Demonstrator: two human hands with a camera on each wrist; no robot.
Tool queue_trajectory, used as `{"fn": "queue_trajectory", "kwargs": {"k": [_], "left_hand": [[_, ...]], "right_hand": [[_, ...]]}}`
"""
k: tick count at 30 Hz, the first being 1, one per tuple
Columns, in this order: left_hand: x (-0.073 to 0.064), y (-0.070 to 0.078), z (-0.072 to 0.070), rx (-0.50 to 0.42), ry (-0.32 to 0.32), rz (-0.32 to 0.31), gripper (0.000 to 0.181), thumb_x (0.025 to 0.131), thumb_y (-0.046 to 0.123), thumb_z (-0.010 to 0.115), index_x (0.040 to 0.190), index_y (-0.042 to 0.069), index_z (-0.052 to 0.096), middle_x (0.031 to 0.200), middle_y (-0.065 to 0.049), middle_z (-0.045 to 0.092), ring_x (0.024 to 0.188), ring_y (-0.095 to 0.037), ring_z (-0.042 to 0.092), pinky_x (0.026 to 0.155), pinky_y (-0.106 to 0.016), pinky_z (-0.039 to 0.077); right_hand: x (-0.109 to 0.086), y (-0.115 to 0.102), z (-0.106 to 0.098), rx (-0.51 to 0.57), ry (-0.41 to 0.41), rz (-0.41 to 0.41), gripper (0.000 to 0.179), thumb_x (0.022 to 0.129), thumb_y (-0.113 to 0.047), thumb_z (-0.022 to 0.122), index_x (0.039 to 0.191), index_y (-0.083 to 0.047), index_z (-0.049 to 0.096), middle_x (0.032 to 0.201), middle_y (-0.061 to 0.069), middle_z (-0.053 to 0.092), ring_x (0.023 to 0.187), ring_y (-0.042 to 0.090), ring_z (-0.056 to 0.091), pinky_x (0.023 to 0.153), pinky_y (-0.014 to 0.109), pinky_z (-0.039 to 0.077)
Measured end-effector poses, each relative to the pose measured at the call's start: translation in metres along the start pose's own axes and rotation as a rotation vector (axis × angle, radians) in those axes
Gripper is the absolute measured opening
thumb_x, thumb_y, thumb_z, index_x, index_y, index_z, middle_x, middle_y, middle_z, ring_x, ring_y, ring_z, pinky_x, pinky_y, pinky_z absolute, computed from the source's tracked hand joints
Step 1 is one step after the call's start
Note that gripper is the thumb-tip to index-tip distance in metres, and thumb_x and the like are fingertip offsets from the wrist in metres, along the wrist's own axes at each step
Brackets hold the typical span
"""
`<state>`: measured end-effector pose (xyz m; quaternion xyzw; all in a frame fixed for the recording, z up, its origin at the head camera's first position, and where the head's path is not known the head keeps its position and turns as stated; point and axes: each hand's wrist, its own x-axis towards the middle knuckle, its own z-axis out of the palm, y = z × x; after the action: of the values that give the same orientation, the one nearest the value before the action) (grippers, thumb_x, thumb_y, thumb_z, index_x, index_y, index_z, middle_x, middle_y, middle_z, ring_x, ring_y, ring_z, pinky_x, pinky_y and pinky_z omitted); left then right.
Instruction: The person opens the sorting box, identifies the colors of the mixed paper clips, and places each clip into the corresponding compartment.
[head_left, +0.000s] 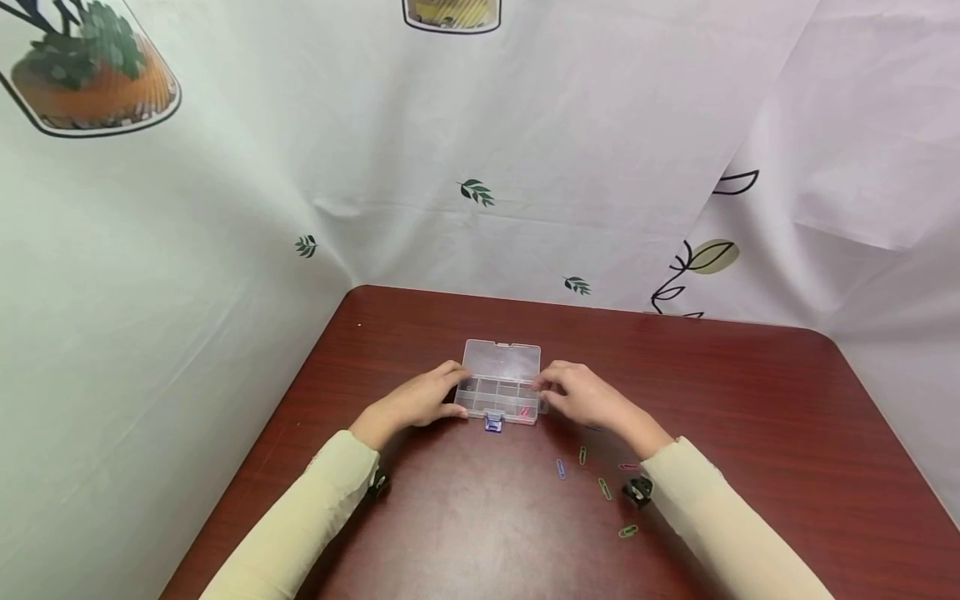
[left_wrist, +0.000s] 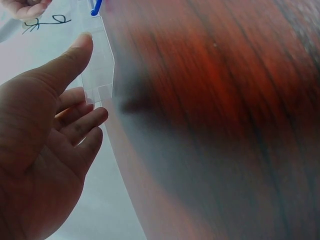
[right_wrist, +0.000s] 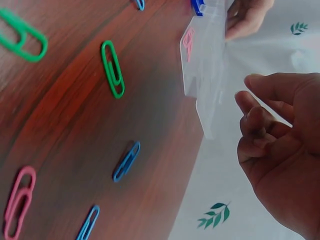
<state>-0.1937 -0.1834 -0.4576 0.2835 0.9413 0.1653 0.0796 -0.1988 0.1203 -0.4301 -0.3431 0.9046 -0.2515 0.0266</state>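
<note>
A clear compartment box (head_left: 480, 398) lies on the table with its lid (head_left: 501, 360) swung back and its blue latch (head_left: 492, 422) hanging at the front. My left hand (head_left: 420, 398) holds the box's left end, thumb at the front corner and fingers farther back. In the front right compartment is a pink paper clip (head_left: 524, 412). Over the right end, my right hand (head_left: 581, 396) has its fingers loosely bent. The right wrist view shows a small gap between thumb and fingertip (right_wrist: 244, 97), with nothing visible in it.
Loose paper clips lie at the right front: a blue clip (head_left: 560, 469), a pink clip (head_left: 628, 467), a green clip (head_left: 604, 488) and several others. White printed cloth (head_left: 420, 225) hangs along the table's back and left edges.
</note>
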Motion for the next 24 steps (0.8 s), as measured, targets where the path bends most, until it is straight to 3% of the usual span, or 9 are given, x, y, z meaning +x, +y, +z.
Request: {"fn": "queue_trajectory", "kwargs": {"k": [8, 24], "left_hand": [[0.000, 0.001, 0.000, 0.007, 0.000, 0.005, 0.064, 0.093, 0.035, 0.074, 0.144, 0.002, 0.052, 0.140, -0.010, 0.050, 0.119, -0.022, 0.059, 0.102, -0.038, 0.049], [-0.001, 0.001, 0.000, 0.007, -0.006, -0.009, 0.064, 0.093, 0.034, 0.074, 0.143, 0.001, 0.052, 0.140, -0.010, 0.050, 0.119, -0.021, 0.058, 0.102, -0.038, 0.049]], "right_hand": [[-0.017, 0.006, -0.011, -0.005, 0.003, 0.045, 0.010, 0.095, -0.008, 0.069, 0.102, -0.009, 0.075, 0.100, 0.000, 0.068, 0.091, 0.019, 0.063, 0.081, 0.039, 0.054], [-0.058, 0.028, -0.022, -0.023, 0.064, 0.032, 0.010, 0.092, -0.005, 0.073, 0.101, -0.008, 0.074, 0.096, -0.004, 0.066, 0.084, 0.012, 0.060, 0.072, 0.031, 0.052]]}}
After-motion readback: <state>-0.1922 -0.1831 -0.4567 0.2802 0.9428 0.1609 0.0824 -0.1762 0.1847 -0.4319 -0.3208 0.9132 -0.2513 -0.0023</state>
